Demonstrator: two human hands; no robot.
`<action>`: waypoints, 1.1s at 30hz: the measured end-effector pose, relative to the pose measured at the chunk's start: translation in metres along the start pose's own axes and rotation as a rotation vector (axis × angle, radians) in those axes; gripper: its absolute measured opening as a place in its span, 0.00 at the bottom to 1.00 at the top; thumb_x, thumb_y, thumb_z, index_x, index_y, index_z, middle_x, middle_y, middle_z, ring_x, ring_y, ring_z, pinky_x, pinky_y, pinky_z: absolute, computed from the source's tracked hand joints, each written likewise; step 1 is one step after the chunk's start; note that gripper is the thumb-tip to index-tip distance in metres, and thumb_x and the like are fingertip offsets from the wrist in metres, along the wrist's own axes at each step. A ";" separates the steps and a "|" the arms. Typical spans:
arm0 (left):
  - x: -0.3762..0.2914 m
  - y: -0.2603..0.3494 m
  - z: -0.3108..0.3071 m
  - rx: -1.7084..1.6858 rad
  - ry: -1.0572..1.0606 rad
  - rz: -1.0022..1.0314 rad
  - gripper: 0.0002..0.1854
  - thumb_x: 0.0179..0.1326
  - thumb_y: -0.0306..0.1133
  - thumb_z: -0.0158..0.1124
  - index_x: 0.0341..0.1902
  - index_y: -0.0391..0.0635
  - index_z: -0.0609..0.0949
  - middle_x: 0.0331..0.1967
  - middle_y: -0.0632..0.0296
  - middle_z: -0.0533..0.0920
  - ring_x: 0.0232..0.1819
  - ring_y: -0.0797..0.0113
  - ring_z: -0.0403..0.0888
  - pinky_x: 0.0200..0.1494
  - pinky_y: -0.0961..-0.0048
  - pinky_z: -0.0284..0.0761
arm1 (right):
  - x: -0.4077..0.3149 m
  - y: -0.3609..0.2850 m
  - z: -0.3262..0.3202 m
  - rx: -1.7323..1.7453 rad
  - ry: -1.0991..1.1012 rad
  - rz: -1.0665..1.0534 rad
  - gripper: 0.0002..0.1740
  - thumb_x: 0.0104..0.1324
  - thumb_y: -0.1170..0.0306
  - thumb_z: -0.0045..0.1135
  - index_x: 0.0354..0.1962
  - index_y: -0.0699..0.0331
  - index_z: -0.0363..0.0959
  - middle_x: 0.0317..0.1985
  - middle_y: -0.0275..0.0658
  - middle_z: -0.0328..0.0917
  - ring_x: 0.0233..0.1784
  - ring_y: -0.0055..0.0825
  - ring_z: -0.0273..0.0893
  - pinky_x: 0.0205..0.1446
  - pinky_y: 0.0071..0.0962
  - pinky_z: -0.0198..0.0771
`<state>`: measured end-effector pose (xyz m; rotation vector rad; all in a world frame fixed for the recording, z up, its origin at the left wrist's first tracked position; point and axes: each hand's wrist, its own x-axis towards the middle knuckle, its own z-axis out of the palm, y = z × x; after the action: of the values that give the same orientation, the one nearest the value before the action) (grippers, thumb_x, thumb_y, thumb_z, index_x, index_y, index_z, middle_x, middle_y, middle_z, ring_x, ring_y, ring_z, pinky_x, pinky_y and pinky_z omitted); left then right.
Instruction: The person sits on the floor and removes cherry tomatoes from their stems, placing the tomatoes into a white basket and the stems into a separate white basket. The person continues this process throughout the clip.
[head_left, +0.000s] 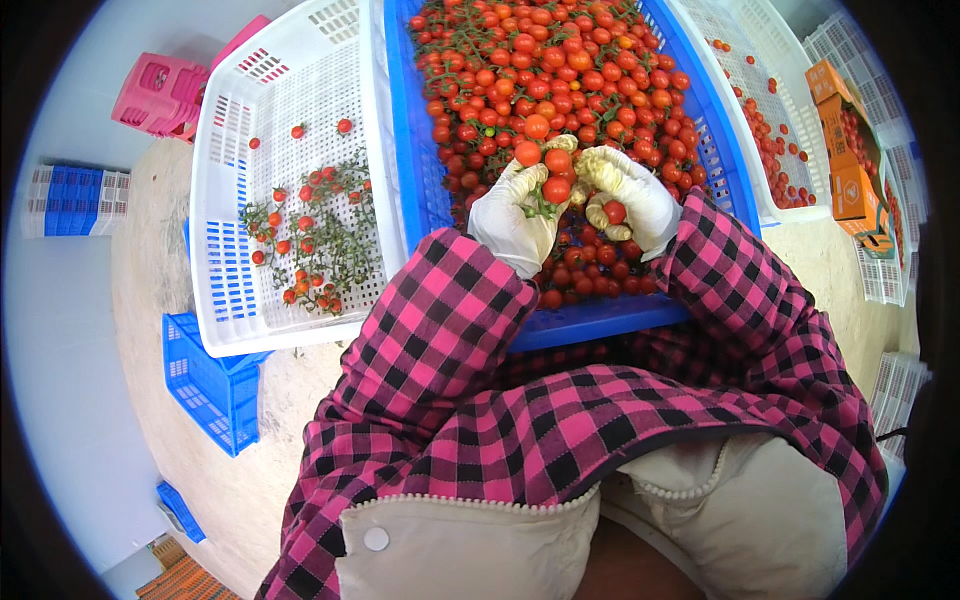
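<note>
Both hands wear pale gloves with stained fingertips, above a blue plastic crate (600, 319) heaped with red cherry tomatoes (555, 67), some on green stems. My left hand (517, 217) holds a small cluster of cherry tomatoes (556, 190) by its green stem, between thumb and fingers. Close to its right, my right hand (626, 195) has curled fingers around a single cherry tomato (615, 211); its thumb and forefinger are near the cluster, and whether they touch it is unclear.
To the left, a white perforated crate (292, 337) holds green stems (341, 240) and scattered tomatoes. Another white crate (799, 214) with loose tomatoes stands right, beside an orange cardboard box (847, 187). Blue crates (214, 390) lie on the floor; pink plastic stools (161, 94) are stacked at upper left.
</note>
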<state>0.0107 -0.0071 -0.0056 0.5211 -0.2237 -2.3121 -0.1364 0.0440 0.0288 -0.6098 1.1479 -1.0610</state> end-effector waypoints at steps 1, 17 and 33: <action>0.001 -0.002 0.000 0.024 -0.056 0.026 0.19 0.57 0.28 0.44 0.54 0.36 0.65 0.51 0.54 0.69 0.53 0.60 0.66 0.55 0.65 0.63 | 0.000 0.002 0.002 -0.021 -0.036 -0.026 0.16 0.57 0.58 0.52 0.37 0.59 0.63 0.25 0.30 0.69 0.15 0.11 0.60 0.11 0.10 0.48; 0.002 -0.001 -0.004 -0.228 0.049 -0.023 0.15 0.57 0.23 0.44 0.50 0.36 0.68 0.45 0.52 0.72 0.47 0.58 0.71 0.50 0.66 0.68 | 0.004 -0.006 0.003 -0.026 -0.049 0.061 0.20 0.56 0.69 0.50 0.47 0.60 0.62 0.38 0.35 0.70 0.30 0.21 0.71 0.18 0.17 0.64; -0.002 -0.004 0.001 0.545 0.003 0.137 0.14 0.57 0.23 0.46 0.48 0.38 0.69 0.39 0.58 0.75 0.38 0.68 0.75 0.40 0.76 0.74 | 0.008 -0.001 0.009 -0.273 0.100 -0.208 0.17 0.57 0.69 0.51 0.44 0.60 0.62 0.21 0.30 0.68 0.17 0.12 0.62 0.18 0.13 0.57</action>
<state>0.0090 -0.0023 -0.0052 0.7481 -0.8734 -2.1046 -0.1280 0.0351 0.0294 -0.9148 1.3506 -1.1298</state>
